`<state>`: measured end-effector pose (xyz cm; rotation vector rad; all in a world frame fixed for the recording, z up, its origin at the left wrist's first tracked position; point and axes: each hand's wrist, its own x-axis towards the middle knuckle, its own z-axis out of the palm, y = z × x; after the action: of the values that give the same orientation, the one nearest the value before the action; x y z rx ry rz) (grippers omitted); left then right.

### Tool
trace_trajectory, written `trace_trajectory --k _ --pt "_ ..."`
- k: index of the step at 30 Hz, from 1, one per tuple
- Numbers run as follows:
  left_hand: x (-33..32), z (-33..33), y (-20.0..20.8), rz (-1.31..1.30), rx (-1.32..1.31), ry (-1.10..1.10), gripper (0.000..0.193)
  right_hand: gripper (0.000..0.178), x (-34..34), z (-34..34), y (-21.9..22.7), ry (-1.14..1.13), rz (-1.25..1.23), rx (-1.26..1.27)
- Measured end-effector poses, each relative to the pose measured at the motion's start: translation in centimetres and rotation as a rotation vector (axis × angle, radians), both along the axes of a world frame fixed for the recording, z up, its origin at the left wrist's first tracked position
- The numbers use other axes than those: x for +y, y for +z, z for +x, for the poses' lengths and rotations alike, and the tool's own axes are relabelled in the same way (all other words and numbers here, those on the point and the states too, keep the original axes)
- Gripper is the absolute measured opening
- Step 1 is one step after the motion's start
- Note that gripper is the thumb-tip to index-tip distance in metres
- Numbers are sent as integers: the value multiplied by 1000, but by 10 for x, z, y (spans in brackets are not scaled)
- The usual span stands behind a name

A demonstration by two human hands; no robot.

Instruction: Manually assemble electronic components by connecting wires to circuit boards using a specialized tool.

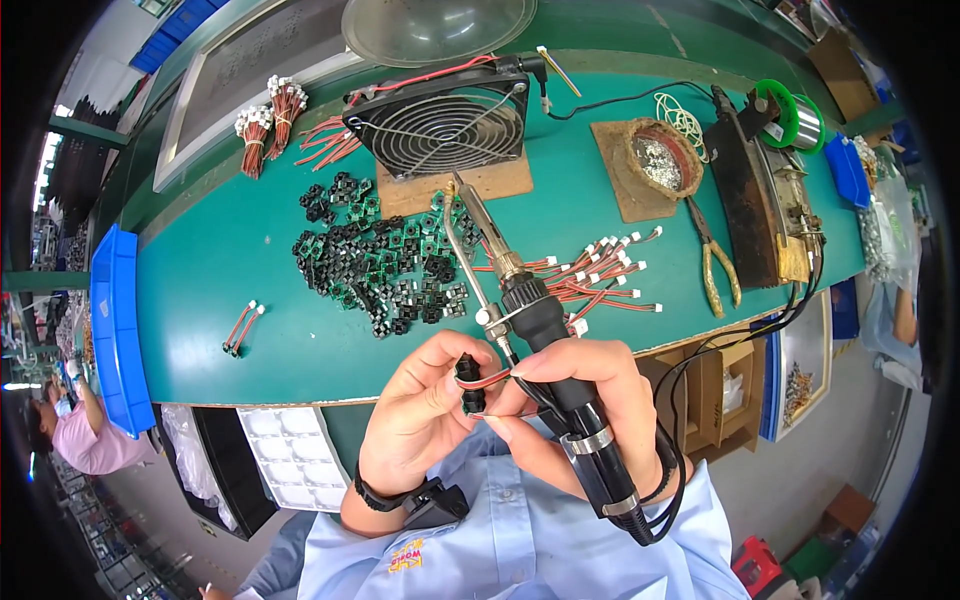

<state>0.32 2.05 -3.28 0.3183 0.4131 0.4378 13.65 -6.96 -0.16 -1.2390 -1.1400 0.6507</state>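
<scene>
My left hand (pixel 415 415) is closed round small black parts on green circuit boards (pixel 467 372), held up near the table's front edge. My right hand (pixel 615 395) grips a soldering iron (pixel 537 318) with a thin solder feed tube (pixel 465 250) fixed along it. The iron's tip points away from me, toward the fan. Between thumb and index finger, that same hand also pinches a short red and black wire (pixel 490 381), which runs across the parts in my left hand. The fingers hide the wire's ends.
Beyond the iron lie a heap of black-and-green boards (pixel 375 255), connector wires (pixel 600 275) and a fan (pixel 440 125). Farther right are a solder-scrap bowl (pixel 655 160), pliers (pixel 712 260) and a green solder spool (pixel 795 115). A blue tray (pixel 115 330) stands left, beside two wired boards (pixel 235 345).
</scene>
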Motion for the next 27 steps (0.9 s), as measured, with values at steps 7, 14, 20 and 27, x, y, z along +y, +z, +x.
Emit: trace_trajectory --k 7,14,20,27 --pt "5 -4 -4 106 -56 -88 25 43 2 1 0 -7 -14 -20" --pt "5 -1 -1 112 -34 -96 25 44 3 3 -2 -13 8 -13" --pt "3 1 0 153 -5 -68 24 44 3 5 -2 -13 -2 -10" --pt "4 -2 0 190 34 -71 25 43 3 8 -1 -24 -3 -17"
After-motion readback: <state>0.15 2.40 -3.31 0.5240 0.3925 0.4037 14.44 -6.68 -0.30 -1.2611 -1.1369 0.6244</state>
